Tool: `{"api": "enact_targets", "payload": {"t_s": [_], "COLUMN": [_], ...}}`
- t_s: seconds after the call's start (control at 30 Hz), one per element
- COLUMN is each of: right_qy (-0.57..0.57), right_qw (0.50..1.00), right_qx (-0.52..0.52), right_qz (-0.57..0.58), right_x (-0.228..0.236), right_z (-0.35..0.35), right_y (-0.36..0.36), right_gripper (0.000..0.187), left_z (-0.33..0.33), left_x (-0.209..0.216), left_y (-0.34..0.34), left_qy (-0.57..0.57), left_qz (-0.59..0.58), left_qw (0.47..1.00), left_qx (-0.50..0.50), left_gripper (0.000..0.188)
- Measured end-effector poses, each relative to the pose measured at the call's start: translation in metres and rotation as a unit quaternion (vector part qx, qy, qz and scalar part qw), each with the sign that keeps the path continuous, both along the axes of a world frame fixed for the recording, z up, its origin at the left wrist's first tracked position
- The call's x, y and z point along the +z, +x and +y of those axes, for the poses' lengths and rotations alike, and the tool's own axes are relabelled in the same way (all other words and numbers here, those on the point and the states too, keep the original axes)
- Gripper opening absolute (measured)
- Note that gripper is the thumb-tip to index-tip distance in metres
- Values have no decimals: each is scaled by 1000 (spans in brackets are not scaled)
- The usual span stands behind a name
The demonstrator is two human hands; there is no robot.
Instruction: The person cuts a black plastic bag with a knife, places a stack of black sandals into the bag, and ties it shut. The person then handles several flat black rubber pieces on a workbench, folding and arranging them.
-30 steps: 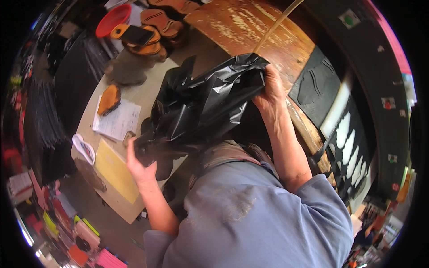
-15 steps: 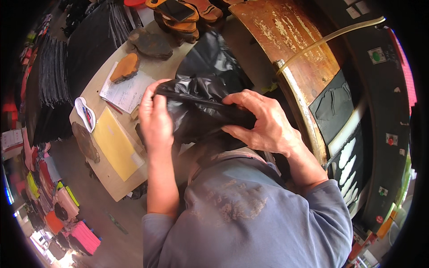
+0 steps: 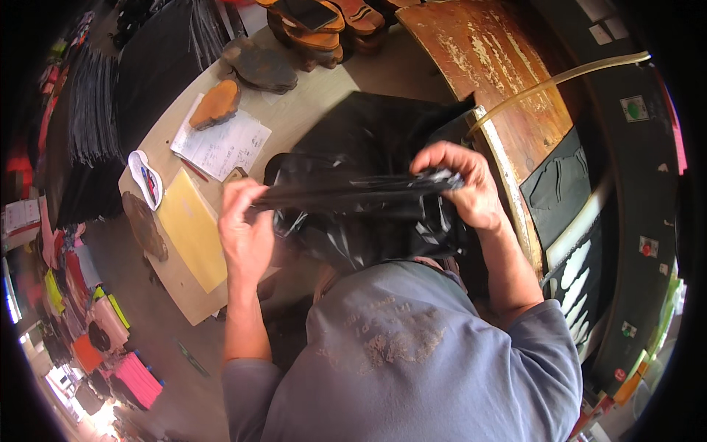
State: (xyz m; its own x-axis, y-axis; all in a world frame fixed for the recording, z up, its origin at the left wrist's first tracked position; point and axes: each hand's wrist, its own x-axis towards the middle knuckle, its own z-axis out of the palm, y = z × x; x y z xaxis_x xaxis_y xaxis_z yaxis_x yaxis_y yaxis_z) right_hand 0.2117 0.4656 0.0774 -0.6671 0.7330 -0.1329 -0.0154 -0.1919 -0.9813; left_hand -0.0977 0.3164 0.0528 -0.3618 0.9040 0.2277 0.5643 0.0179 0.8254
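Observation:
A glossy black sheet (image 3: 353, 228), thin and creased like plastic or soft leather, hangs in front of my body. My left hand (image 3: 245, 221) pinches one end of its folded edge. At the other end my right hand (image 3: 465, 184) grips the same edge between thumb and fingers, so that the edge runs taut between both hands. Lower down, the material falls in shiny crumples toward my lap. A duller, wider black part (image 3: 368, 125) spreads out beyond my hands, over the table edge; whether it is the same piece I cannot tell.
On the pale table (image 3: 158, 132) at left lie written papers (image 3: 236, 151), an orange-topped block (image 3: 216, 103), a dark block (image 3: 261, 66), a yellow sheet (image 3: 193, 228) and a white sole-shaped piece (image 3: 145, 180). A phone (image 3: 309, 12) rests on stacked orange shapes. At right stands a machine with a worn brown board (image 3: 493, 66).
My hands have drawn farther apart, pulling the black sheet's edge straight. The dull black part has spread wider beyond them, toward the machine on the right.

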Motion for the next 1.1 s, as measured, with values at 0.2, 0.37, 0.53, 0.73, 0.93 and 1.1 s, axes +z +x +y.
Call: {"api": "enact_targets", "payload": {"t_s": [0.2,0.37,0.53,0.73,0.93,1.1], "right_qy": [281,429,240,0,287,286], "right_qw": [910,839,963,987,899,920], "right_qx": [148,-54,-107,60,148,-25], "right_qz": [-267,-330,-66,-150,-295,-267], "right_x": [22,7,-5,11,7,-13], "right_z": [5,20,12,0,1,3], "right_y": [3,0,-5,3,3,-1], "right_gripper": [58,49,41,40,47,36], "left_z": [-14,-33,-38,-44,-68,-90], "left_x": [-13,29,29,-8,-1,29], "left_y": [-7,-11,-5,-16,-23,-26], "left_qy": [-7,-154,-253,46,-2,-177], "left_qz": [-461,-505,-156,-279,-479,-488], "left_qw": [887,831,948,955,877,850], "left_qx": [26,-178,-118,86,39,-86], "left_gripper": [20,62,41,23,35,55]}}
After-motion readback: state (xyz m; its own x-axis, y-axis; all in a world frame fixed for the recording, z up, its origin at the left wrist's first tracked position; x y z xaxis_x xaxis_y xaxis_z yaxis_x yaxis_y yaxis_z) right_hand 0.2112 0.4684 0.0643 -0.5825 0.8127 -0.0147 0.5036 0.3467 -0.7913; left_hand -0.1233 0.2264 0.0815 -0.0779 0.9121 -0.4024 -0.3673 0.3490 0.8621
